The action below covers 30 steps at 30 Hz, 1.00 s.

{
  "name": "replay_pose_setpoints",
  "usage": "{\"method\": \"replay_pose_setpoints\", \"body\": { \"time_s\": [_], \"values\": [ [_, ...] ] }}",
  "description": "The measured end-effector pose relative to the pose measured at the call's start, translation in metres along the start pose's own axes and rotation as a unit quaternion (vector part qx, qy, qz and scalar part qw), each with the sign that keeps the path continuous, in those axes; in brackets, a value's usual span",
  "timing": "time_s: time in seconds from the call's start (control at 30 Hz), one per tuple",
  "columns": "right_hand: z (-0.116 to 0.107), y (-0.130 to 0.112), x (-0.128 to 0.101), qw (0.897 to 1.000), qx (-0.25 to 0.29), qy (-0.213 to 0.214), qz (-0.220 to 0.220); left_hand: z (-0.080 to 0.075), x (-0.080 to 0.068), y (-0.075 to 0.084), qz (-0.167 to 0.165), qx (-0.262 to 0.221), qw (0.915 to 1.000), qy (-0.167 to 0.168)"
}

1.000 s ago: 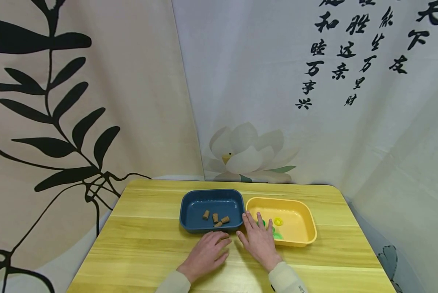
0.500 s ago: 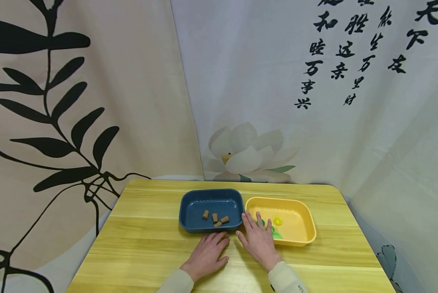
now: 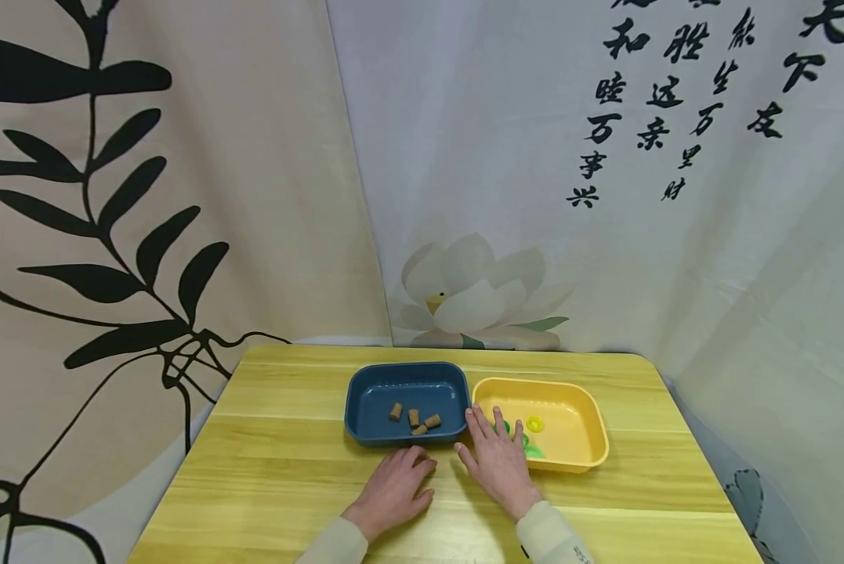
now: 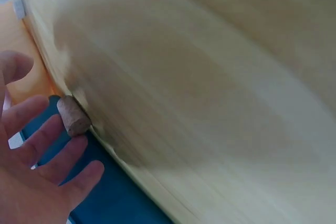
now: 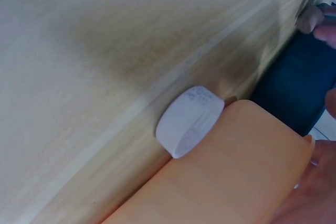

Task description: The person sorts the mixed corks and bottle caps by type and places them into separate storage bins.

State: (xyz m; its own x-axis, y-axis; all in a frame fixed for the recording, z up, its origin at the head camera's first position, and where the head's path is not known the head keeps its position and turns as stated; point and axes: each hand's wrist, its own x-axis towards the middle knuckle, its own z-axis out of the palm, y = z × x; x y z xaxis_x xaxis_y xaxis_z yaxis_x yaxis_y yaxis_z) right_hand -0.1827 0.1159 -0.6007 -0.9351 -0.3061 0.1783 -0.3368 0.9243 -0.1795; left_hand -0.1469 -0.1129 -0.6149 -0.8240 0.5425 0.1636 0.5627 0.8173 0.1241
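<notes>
My left hand (image 3: 393, 489) is at the front wall of the blue tray (image 3: 365, 377), fingers loosely bent. Beneath it, a cork (image 4: 73, 116) lies on the table against that wall, right at the fingertips; the head view hides it. My right hand (image 3: 499, 466) spreads its fingers over the left front rim of the yellow tray (image 3: 570, 389). A pale round cap (image 5: 191, 121) stands on edge on the table against the yellow tray's front wall, under that hand. Several cork pieces (image 3: 413, 418) lie in the blue tray. Yellow and green caps (image 3: 534, 424) lie in the yellow one.
Both trays stand side by side, nearly touching, toward the back of the wooden table (image 3: 273, 470). A printed cloth backdrop (image 3: 309, 196) hangs behind the table's back edge.
My left hand shifts slightly in front of the blue tray, and its thumb moves a little nearer to me. My right hand, the trays and their contents stay in place.
</notes>
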Motion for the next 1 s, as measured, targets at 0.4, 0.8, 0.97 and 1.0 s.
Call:
{"method": "replay_pose_setpoints", "body": {
  "time_s": [0.4,0.8,0.97,1.0],
  "values": [
    [0.0,0.001,0.0,1.0,0.004,0.003,-0.001,-0.007,-0.018,-0.002,0.0,-0.019,0.9998,0.001],
    [0.001,0.001,0.0,1.0,0.001,0.008,-0.002,0.004,-0.015,0.011,-0.143,0.034,0.989,0.022],
    [0.003,0.001,0.0,1.0,0.001,0.009,-0.002,0.007,-0.009,0.015,-0.166,0.041,0.9849,0.03],
    [0.003,0.001,0.001,1.0,0.002,0.009,-0.003,0.008,-0.008,0.015,-0.166,0.049,0.9844,0.034]
  ]
}}
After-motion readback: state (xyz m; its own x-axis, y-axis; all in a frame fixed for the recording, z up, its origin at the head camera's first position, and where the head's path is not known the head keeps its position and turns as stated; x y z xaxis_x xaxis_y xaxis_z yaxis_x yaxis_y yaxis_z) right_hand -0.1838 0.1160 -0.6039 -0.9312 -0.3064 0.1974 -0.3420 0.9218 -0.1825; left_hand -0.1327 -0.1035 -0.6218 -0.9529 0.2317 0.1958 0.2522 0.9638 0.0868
